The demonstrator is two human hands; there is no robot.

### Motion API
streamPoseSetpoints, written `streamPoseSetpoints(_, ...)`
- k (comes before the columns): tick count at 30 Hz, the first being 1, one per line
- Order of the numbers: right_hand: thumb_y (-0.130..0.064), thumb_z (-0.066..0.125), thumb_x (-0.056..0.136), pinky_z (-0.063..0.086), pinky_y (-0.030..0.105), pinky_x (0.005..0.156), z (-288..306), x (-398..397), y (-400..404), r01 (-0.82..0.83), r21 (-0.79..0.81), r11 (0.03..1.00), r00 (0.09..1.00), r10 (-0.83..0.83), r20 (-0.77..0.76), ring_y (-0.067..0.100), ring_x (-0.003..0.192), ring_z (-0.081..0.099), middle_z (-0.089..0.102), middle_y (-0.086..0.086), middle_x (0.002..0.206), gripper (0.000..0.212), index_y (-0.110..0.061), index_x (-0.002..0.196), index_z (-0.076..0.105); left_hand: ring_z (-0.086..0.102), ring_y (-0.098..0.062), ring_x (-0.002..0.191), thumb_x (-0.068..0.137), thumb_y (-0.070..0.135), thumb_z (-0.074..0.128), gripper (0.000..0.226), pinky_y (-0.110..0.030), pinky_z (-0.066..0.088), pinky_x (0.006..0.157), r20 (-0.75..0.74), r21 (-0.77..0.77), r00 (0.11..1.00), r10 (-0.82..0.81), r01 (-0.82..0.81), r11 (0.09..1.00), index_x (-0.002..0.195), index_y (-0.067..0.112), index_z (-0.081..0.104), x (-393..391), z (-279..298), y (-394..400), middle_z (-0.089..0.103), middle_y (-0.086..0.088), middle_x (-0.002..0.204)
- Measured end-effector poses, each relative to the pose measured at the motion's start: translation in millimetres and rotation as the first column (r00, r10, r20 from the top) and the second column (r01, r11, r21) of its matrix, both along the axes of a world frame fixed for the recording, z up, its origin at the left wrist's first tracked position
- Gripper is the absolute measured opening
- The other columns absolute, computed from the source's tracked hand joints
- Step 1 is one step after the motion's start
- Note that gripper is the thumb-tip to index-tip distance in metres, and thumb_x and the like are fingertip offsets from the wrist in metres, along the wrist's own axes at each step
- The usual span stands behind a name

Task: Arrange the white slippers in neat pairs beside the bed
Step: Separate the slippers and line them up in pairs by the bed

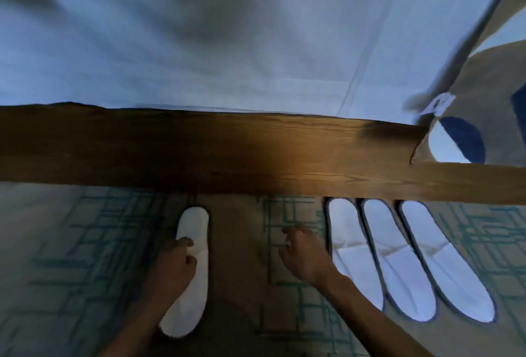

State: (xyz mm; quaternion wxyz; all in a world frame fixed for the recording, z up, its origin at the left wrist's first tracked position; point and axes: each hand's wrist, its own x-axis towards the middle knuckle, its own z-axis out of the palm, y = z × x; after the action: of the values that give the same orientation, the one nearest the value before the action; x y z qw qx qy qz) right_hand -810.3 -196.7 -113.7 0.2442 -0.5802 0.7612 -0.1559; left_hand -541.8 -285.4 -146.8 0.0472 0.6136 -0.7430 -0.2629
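Nearest to the camera, two bare forearms reach forward over a carpet point(85, 271) with a pattern of teal lines. The left hand point(175, 264) lies on the left edge of a single white slipper point(189, 268); its fingers curl over the side of this slipper and grip it. This slipper lies alone on the carpet, its far end near the bed frame, and it is well apart from the others. The right hand point(306, 254) is over the carpet between the single slipper and the group at the right; its fingers are loosely bent and a little spread, and they hold nothing. Just to the right of it, three white slippers point(398, 259) lie side by side, close together, with their far ends at the frame. Farther away, the brown wooden bed frame point(256, 154) crosses the view. Behind it lies a white sheet point(199, 43), and at the right edge a beige and blue blanket point(489, 77) hangs over the frame.
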Motion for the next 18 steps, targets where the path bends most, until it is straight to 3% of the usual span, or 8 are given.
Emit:
streamPoseSetpoints(3,-0.049,0.033,0.077,0.047,0.038,0.075,-18.9,46.6,-17.9,-0.134,0.107,0.985,0.991,0.131,0.032,0.033,0.096,0.057,0.061,0.018,0.105,0.047,-0.013,0.096,0.056,0.055,-0.026,0.116,0.095,0.027,0.048,0.047,-0.036,0.046,0.094,0.073,0.067,0.988,0.135,-0.140,0.988,0.140,0.015,0.040,38.9,-9.4,8.1,0.052,-0.013,0.137)
streamPoseSetpoints(7,-0.032,0.050,0.088,0.046,0.036,0.084,-29.1,93.8,-30.8,-0.153,0.179,0.972,0.983,0.131,0.128,0.032,0.105,0.058,0.061,0.015,0.114,0.035,-0.007,0.112,0.055,0.048,-0.031,0.127,0.093,0.023,0.049,0.057,-0.039,0.039,0.107,0.135,0.143,0.972,0.193,-0.212,0.967,0.145,0.008,0.030,63.3,-18.6,13.1,0.046,-0.019,0.143)
streamPoseSetpoints(10,-0.028,0.050,0.090,0.046,0.035,0.085,-37.4,115.1,-32.4,-0.156,0.199,0.968,0.977,0.121,0.175,0.030,0.105,0.058,0.061,0.017,0.117,0.036,-0.005,0.118,0.052,0.056,-0.030,0.115,0.090,0.015,0.050,0.049,-0.037,0.046,0.098,0.072,0.145,0.977,0.202,-0.211,0.967,0.138,0.008,0.041,65.7,-20.0,12.6,0.056,-0.019,0.132)
streamPoseSetpoints(13,-0.022,0.049,0.089,0.050,0.036,0.087,-41.4,129.1,-31.7,-0.134,0.181,0.974,0.969,0.091,0.228,0.026,0.103,0.059,0.059,0.012,0.120,0.038,-0.011,0.125,0.047,0.061,-0.021,0.096,0.089,0.013,0.051,0.029,-0.039,0.053,0.086,-0.014,0.143,0.982,0.188,-0.184,0.973,0.117,0.016,0.056,62.7,-21.8,13.2,0.063,-0.010,0.115)
streamPoseSetpoints(18,-0.021,0.045,0.088,0.050,0.037,0.089,-45.6,133.8,-32.0,-0.088,0.145,0.985,0.955,0.043,0.293,0.024,0.105,0.058,0.059,0.010,0.121,0.034,-0.013,0.121,0.054,0.061,-0.012,0.083,0.087,0.013,0.059,0.015,-0.030,0.053,0.069,-0.079,0.161,0.980,0.185,-0.171,0.972,0.099,0.020,0.060,47.0,-19.7,19.0,0.066,-0.001,0.097)
